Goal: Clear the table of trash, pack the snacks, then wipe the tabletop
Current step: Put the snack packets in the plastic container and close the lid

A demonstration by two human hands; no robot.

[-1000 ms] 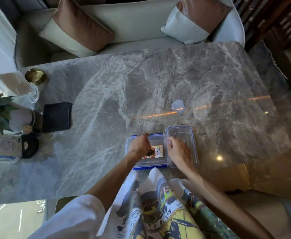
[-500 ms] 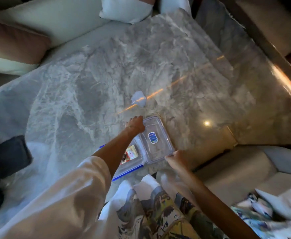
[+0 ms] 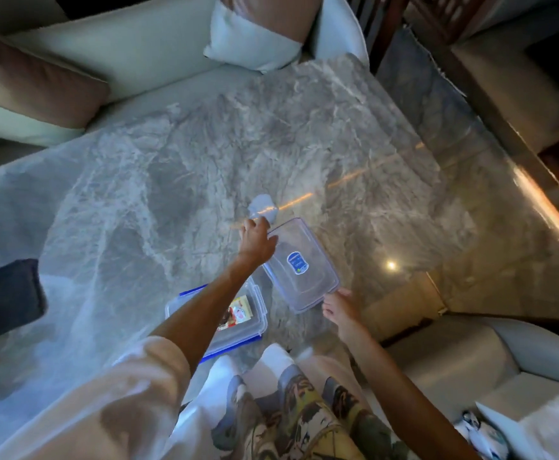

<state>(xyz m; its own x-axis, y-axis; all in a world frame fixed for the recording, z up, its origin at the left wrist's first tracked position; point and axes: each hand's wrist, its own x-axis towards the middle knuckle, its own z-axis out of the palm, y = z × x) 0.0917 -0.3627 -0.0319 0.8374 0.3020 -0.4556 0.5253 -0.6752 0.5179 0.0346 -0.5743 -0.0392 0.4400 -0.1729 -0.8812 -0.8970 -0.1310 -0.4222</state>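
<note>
A crumpled white paper wad [image 3: 264,207] lies on the grey marble tabletop [image 3: 138,200]. My left hand [image 3: 256,242] stretches over to it, and the fingertips touch its near edge; whether they grip it is unclear. Just right of that hand lies a clear plastic lid [image 3: 308,283] with a blue sticker. My right hand [image 3: 339,305] rests with fingers apart at the lid's near corner. A clear box with blue trim [image 3: 248,322] sits near the front edge under my left forearm, with a colourful snack packet [image 3: 238,315] inside.
A dark folded cloth [image 3: 6,295] lies at the table's left. A pale sofa with cushions [image 3: 251,44] runs along the far side. The table's right edge [image 3: 437,293] drops to a grey seat [image 3: 453,353].
The view swung right. My left hand left the box and reached forward to the paper wad. The clear lid now lies apart from the box, turned, with my right hand at its corner.
</note>
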